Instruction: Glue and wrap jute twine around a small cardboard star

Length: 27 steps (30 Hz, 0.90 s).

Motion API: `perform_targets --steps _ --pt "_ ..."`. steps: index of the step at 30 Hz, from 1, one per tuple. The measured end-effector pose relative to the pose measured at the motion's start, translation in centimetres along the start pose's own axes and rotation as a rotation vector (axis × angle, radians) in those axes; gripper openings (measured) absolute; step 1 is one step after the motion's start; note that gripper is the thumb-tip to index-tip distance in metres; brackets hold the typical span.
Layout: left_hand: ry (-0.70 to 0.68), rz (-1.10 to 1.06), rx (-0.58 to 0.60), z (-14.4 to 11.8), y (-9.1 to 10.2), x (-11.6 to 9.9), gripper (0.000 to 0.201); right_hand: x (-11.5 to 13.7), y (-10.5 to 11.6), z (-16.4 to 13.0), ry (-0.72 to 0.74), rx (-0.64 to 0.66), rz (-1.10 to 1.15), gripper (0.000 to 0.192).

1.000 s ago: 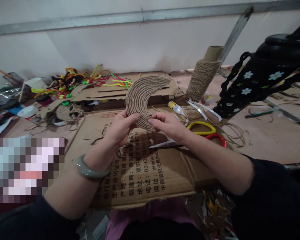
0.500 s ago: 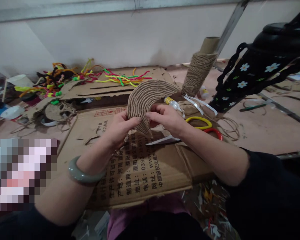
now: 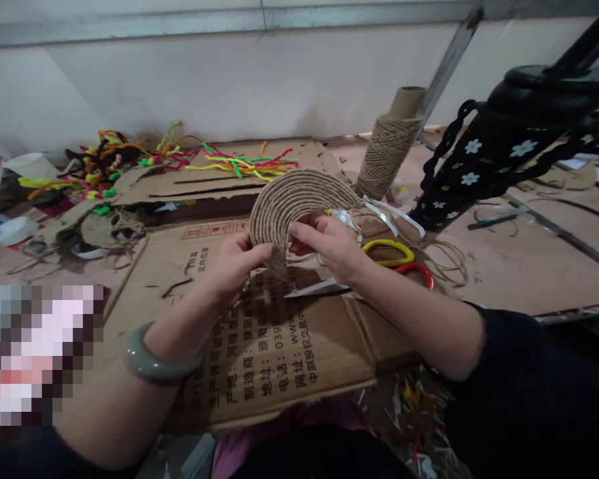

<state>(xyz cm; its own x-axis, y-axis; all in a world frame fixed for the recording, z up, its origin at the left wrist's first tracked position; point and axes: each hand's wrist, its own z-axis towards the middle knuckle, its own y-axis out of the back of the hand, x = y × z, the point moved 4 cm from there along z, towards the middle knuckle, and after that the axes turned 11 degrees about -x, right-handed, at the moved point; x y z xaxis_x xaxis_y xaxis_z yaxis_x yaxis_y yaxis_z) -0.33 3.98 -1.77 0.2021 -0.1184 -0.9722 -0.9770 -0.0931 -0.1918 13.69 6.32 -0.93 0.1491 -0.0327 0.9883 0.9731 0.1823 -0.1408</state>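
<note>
A crescent-shaped piece (image 3: 279,199) covered in rows of jute twine is held up between both hands. My left hand (image 3: 237,266) pinches its lower left edge, thumb on the front face. On the inner curve, my right hand (image 3: 329,243) grips with thumb and fingertips; some fingers are hidden behind the piece. Scissors (image 3: 390,251) with one yellow and one red handle loop lie under my right forearm, their blades pointing left. Just behind my right hand rests a small clear tube (image 3: 344,218). A cone of jute twine (image 3: 390,150) stands beyond the crescent's right end.
A printed cardboard sheet (image 3: 329,346) covers the near tabletop. Bright pipe cleaners (image 3: 244,159) lie at the back on more cardboard. A tall black flowered bottle (image 3: 494,146) leans at right, loose twine (image 3: 449,259) beside it. A white cup (image 3: 30,166) is far left.
The whole scene has shifted slightly down and left in view. Both hands keep hold of the twine crescent, which is tilted a little differently and covers more of the small tube.
</note>
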Motion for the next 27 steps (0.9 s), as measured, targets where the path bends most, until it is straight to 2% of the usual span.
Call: perform_targets --steps 6,11,14,19,27 --pt "-0.019 -0.023 -0.082 0.4 0.6 -0.3 0.021 0.7 2.4 1.0 0.046 -0.239 0.081 0.039" --pt "-0.067 -0.04 -0.131 0.9 1.3 -0.9 0.019 1.2 3.6 1.9 0.109 -0.384 0.048 0.029" --pt "-0.108 -0.058 -0.177 1.3 2.0 -1.4 0.016 1.2 3.5 1.8 0.083 -0.375 0.049 0.024" --pt "-0.179 -0.034 -0.286 1.3 2.7 -2.2 0.009 0.7 3.1 1.4 0.025 -0.289 0.051 0.023" --pt "-0.105 0.025 -0.297 0.1 2.5 -1.8 0.008 0.0 3.8 1.6 0.046 -0.266 0.002 0.017"
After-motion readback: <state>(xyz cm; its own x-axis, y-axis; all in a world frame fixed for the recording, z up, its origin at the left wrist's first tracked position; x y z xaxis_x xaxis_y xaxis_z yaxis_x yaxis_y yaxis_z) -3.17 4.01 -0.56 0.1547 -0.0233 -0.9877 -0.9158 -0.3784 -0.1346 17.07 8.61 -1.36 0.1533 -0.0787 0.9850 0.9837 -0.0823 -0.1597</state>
